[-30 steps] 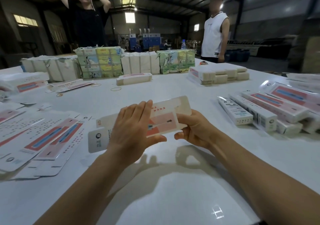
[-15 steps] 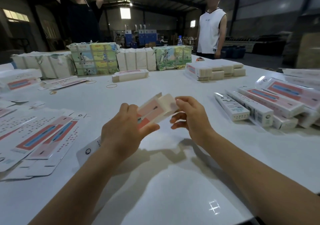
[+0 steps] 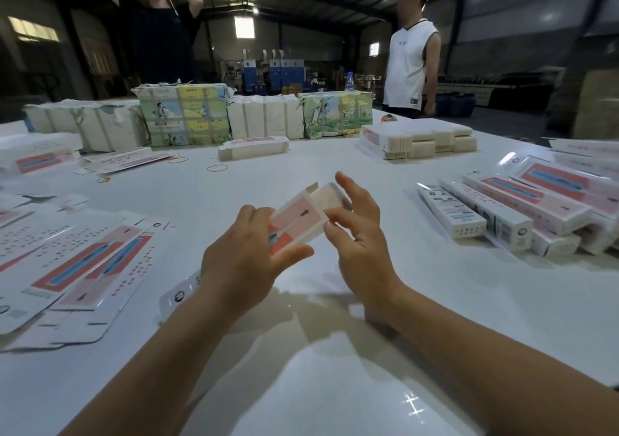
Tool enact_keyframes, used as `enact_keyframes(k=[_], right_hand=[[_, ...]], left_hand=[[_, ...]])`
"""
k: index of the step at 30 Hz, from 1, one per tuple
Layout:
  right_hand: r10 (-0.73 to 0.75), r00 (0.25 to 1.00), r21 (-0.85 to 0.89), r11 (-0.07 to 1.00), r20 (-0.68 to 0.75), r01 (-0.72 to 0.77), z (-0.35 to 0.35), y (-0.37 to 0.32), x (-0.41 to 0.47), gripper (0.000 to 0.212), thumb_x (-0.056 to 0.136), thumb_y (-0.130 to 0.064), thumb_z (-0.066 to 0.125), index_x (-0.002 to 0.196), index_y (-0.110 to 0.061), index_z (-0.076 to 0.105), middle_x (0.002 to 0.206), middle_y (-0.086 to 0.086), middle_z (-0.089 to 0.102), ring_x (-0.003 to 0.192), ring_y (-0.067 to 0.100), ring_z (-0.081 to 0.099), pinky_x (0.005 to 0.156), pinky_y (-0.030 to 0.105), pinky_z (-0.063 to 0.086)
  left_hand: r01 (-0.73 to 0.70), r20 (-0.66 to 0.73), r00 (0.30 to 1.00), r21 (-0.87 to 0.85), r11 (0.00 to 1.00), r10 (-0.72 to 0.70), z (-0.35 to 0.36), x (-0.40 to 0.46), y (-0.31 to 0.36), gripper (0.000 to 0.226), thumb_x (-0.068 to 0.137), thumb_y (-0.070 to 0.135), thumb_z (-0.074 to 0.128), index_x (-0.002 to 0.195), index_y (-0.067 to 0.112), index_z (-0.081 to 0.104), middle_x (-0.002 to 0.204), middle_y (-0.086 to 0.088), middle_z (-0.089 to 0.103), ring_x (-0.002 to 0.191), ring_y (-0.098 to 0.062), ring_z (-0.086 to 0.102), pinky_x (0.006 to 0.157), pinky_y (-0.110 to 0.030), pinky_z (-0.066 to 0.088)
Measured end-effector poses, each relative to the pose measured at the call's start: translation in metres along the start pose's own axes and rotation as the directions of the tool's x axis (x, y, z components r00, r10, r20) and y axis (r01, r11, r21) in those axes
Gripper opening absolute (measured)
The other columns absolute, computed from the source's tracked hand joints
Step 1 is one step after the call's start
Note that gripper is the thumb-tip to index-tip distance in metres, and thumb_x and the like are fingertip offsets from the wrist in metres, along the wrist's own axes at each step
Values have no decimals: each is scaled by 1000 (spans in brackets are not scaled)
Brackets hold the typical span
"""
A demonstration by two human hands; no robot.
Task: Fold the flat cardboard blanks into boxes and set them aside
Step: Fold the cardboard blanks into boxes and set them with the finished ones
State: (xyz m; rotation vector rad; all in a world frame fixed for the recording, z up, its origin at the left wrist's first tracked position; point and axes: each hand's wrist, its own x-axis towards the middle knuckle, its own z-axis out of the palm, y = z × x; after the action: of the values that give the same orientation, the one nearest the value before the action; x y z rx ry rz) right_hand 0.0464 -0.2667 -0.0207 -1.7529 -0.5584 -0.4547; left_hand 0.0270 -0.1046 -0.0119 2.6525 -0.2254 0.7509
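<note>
A long white and pink cardboard blank is held above the white table, opened into a tube and pointing away from me. My left hand grips its middle, thumb underneath. My right hand touches the far end, fingers spread around the open end flap. The near end of the blank sticks out below my left wrist. Flat blanks lie spread at the left. Several folded boxes lie in a row at the right.
Wrapped bundles and stacks of white blanks line the far side. A folded box and rubber bands lie mid-table. Two people stand beyond the far edge, one in black, one in a white vest.
The blank has gone from flat and sideways to an opened tube pointing away from me. My right hand shifted from gripping its right edge to working the far end flap.
</note>
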Motion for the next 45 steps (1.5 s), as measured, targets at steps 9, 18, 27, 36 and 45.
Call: enact_keyframes(k=[9,18,27,36,45], right_hand=[[-20,996,59,998,-83,25,1,-5,-6,48,84,-18,46,123,-41,34,124,-1,49,119,6,46,100,19,44],[82,997,3,997,9,-82,9,0,-5,54,96,-9,47,136,-40,28,132,-11,36,125,3,38,102,13,38],[463,858,635,599,223,-488,-7,3,17,55,81,1,67,131,-8,46,118,17,60,99,30,66,83,40,55],[-43,999,-299,953,-2,40,9,5,-4,32,101,-21,41,130,-17,54,99,-7,56,85,9,54,72,9,43],[318,944,357,875,82,-326,-2,-8,10,23,96,-24,53,86,-19,73,89,6,73,88,22,69,81,30,58]], left_hand=[[15,34,999,27,1000,-16,3,-1,7,89,59,84,23,123,26,45,99,12,39,80,-11,50,60,-24,47],[44,9,999,140,989,-46,4,-2,15,93,58,82,9,122,23,42,100,7,41,81,-13,50,61,-27,47],[-7,21,1000,212,977,2,7,-4,13,96,59,84,9,125,23,42,107,6,47,86,-14,52,67,-30,51],[56,44,996,352,934,-76,10,-6,24,70,72,75,10,108,22,39,98,5,40,80,-15,45,58,-28,36],[13,-4,1000,436,900,-12,4,-8,18,70,78,74,29,122,20,39,108,4,45,90,-14,51,60,-24,33]])
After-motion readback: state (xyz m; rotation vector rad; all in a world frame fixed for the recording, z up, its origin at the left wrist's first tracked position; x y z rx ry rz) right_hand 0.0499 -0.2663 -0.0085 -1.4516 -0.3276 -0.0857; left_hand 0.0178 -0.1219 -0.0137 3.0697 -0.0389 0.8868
